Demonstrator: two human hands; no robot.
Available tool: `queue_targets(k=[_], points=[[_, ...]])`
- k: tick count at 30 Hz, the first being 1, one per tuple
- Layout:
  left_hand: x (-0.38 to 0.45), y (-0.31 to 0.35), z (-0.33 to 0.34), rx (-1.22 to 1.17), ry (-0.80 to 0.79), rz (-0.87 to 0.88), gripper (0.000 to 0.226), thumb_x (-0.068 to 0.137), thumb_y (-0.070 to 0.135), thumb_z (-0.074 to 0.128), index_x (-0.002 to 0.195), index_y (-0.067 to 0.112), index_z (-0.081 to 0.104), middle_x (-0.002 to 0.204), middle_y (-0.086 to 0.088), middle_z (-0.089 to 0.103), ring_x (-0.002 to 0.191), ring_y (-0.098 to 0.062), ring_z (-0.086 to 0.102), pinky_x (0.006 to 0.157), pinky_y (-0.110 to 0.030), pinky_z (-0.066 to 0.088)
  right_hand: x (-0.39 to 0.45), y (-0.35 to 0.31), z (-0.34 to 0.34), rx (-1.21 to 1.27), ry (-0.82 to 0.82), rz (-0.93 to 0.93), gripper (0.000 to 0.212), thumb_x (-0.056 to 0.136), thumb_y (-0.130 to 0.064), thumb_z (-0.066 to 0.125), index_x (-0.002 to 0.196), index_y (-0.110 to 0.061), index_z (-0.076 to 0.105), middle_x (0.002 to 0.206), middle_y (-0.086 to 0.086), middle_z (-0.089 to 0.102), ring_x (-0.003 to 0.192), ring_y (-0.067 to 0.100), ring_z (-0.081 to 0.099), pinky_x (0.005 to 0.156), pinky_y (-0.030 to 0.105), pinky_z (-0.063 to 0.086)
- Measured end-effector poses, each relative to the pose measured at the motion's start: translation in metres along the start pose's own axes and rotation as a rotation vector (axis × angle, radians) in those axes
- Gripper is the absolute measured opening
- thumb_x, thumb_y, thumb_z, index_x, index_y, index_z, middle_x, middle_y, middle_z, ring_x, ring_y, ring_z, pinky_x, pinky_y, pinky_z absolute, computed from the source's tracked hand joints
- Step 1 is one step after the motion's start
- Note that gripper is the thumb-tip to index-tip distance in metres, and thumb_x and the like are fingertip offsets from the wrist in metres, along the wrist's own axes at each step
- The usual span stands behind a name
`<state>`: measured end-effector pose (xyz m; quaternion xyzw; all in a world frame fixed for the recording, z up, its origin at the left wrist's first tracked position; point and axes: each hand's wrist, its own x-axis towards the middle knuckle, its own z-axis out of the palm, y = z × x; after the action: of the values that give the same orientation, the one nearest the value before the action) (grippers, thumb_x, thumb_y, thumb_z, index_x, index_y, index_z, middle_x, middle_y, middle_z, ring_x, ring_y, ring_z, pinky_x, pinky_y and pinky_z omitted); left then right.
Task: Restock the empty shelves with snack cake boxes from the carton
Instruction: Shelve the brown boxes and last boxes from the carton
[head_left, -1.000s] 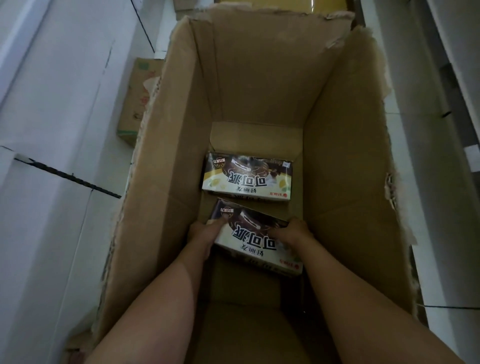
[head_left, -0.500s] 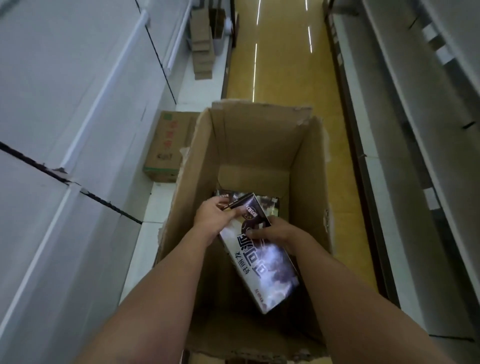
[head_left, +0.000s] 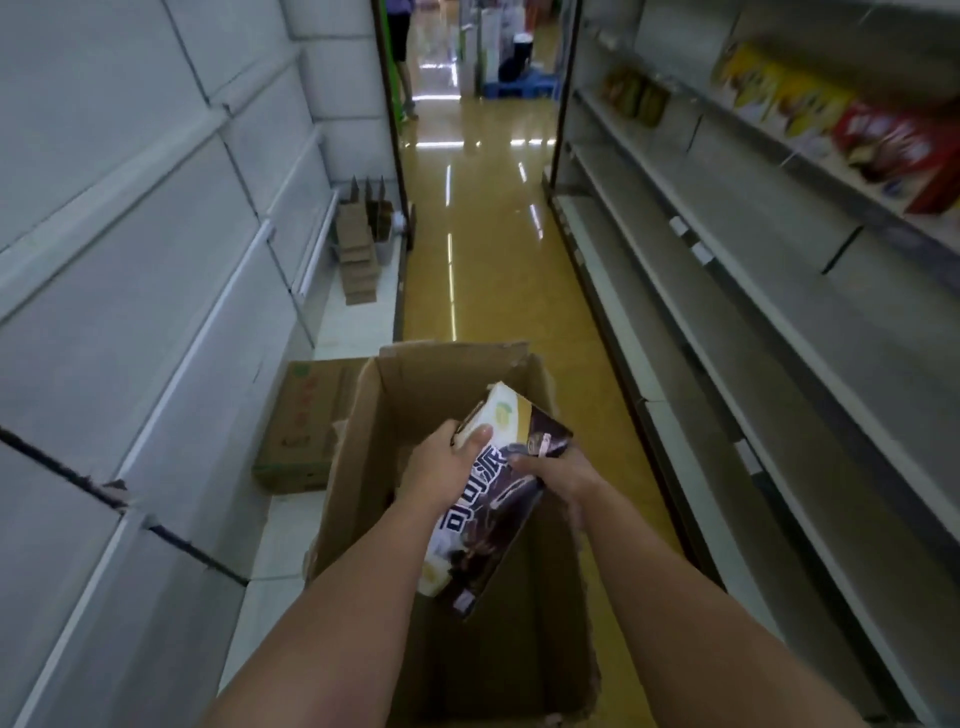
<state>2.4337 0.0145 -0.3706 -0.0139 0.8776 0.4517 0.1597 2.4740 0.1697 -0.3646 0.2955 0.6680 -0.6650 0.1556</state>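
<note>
A dark brown and white snack cake box (head_left: 493, 499) is held tilted above the open cardboard carton (head_left: 358, 431) on the aisle floor. My left hand (head_left: 447, 465) grips the box's upper left edge, thumb on its face. My right hand (head_left: 558, 475) holds its right side, fingers curled over the edge. The carton's inside is mostly hidden by the box and my arms. Bare white shelves (head_left: 753, 291) run along the right; white shelving (head_left: 156, 249) lines the left.
A closed brown carton (head_left: 298, 426) lies on the left base shelf beside the open one. Flattened cardboard (head_left: 361, 244) is stacked farther down on the left. Yellow and red product boxes (head_left: 852, 124) sit on the upper right shelf. A person (head_left: 402, 57) stands at the aisle's far end.
Both hands lifted one snack cake box from the carton's bottom up above its rim, turning it on end. My view rose from the carton's inside to the aisle.
</note>
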Motion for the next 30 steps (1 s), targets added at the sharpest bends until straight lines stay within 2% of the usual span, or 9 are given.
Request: queue_targets(k=[4, 10, 14, 17, 19, 22, 25, 27, 30], points=[[-0.004, 0.032, -0.007, 0.296, -0.147, 0.187, 0.044, 0.088, 0.064, 0.044, 0.113, 0.03, 0.054, 0.09, 0.007, 0.067, 0.078, -0.014, 0.066, 0.076, -0.039, 0.055, -0.027, -0.028, -0.036, -0.18, 0.123, -0.076, 0.106, 0.073, -0.019, 0.081, 0.152, -0.017, 0.01, 0.147, 0.014, 0.039, 0.121, 0.03, 0.052, 0.093, 0.039, 0.048], [-0.027, 0.071, 0.013, 0.407, -0.276, 0.421, 0.052, 0.085, 0.069, 0.042, 0.12, 0.034, 0.057, 0.092, 0.011, 0.069, 0.076, -0.007, 0.066, 0.072, -0.034, 0.056, -0.071, -0.021, -0.072, 0.009, 0.06, -0.044, 0.057, 0.08, -0.018, 0.075, 0.125, -0.014, 0.042, 0.106, 0.018, 0.068, 0.083, 0.029, 0.07, 0.074, 0.041, 0.059], [-0.037, 0.075, 0.026, 0.406, -0.123, 0.459, 0.069, 0.082, 0.075, 0.034, 0.133, 0.03, 0.048, 0.118, 0.005, 0.063, 0.104, -0.015, 0.06, 0.088, -0.038, 0.05, -0.096, -0.006, -0.088, 0.158, 0.164, -0.09, 0.047, 0.08, -0.015, 0.074, 0.12, -0.012, 0.05, 0.104, 0.02, 0.068, 0.077, 0.031, 0.069, 0.065, 0.04, 0.059], [-0.033, 0.068, 0.029, 0.377, 0.122, 0.294, 0.073, 0.086, 0.072, 0.028, 0.142, 0.026, 0.037, 0.136, -0.003, 0.053, 0.125, -0.025, 0.048, 0.108, -0.048, 0.034, -0.113, 0.013, -0.104, 0.331, 0.306, -0.111, 0.044, 0.079, -0.014, 0.074, 0.117, -0.011, 0.051, 0.1, 0.021, 0.07, 0.078, 0.034, 0.07, 0.068, 0.045, 0.059], [-0.03, 0.066, 0.03, 0.082, 0.049, 0.036, 0.082, 0.084, 0.074, 0.034, 0.146, 0.021, 0.029, 0.143, -0.011, 0.045, 0.13, -0.033, 0.043, 0.108, -0.052, 0.033, -0.125, 0.025, -0.115, 0.448, 0.356, -0.135, 0.046, 0.078, -0.015, 0.074, 0.118, -0.01, 0.051, 0.103, 0.022, 0.069, 0.084, 0.037, 0.069, 0.07, 0.048, 0.058], [-0.038, 0.078, 0.043, -0.427, -0.371, -0.157, 0.094, 0.069, 0.083, 0.041, 0.131, 0.013, 0.051, 0.118, -0.016, 0.064, 0.103, -0.034, 0.063, 0.089, -0.047, 0.052, -0.148, 0.044, -0.124, 0.605, 0.428, -0.172, 0.038, 0.081, -0.013, 0.07, 0.114, -0.01, 0.052, 0.101, 0.023, 0.069, 0.078, 0.035, 0.068, 0.06, 0.043, 0.059], [-0.058, 0.097, 0.066, -0.405, -0.502, -0.094, 0.104, 0.049, 0.087, 0.05, 0.123, 0.014, 0.057, 0.109, -0.013, 0.068, 0.098, -0.031, 0.065, 0.088, -0.044, 0.052, -0.171, 0.068, -0.134, 0.693, 0.525, -0.199, 0.038, 0.082, -0.015, 0.069, 0.116, -0.011, 0.051, 0.1, 0.022, 0.069, 0.077, 0.034, 0.069, 0.067, 0.047, 0.059], [-0.08, 0.112, 0.085, -0.419, -0.573, -0.061, 0.093, 0.061, 0.078, 0.056, 0.124, 0.01, 0.054, 0.105, -0.009, 0.066, 0.088, -0.026, 0.066, 0.078, -0.041, 0.055, -0.19, 0.084, -0.145, 0.682, 0.632, -0.211, 0.041, 0.084, -0.02, 0.067, 0.12, -0.009, 0.05, 0.099, 0.021, 0.069, 0.08, 0.034, 0.068, 0.076, 0.049, 0.057], [-0.116, 0.133, 0.114, -0.396, -0.638, 0.048, 0.05, 0.09, 0.054, 0.051, 0.113, 0.01, 0.051, 0.082, -0.001, 0.058, 0.055, -0.009, 0.06, 0.041, -0.022, 0.048, -0.224, 0.102, -0.16, 0.702, 0.781, -0.236, 0.046, 0.086, -0.037, 0.064, 0.121, -0.01, 0.051, 0.102, 0.02, 0.069, 0.083, 0.032, 0.068, 0.074, 0.043, 0.057]])
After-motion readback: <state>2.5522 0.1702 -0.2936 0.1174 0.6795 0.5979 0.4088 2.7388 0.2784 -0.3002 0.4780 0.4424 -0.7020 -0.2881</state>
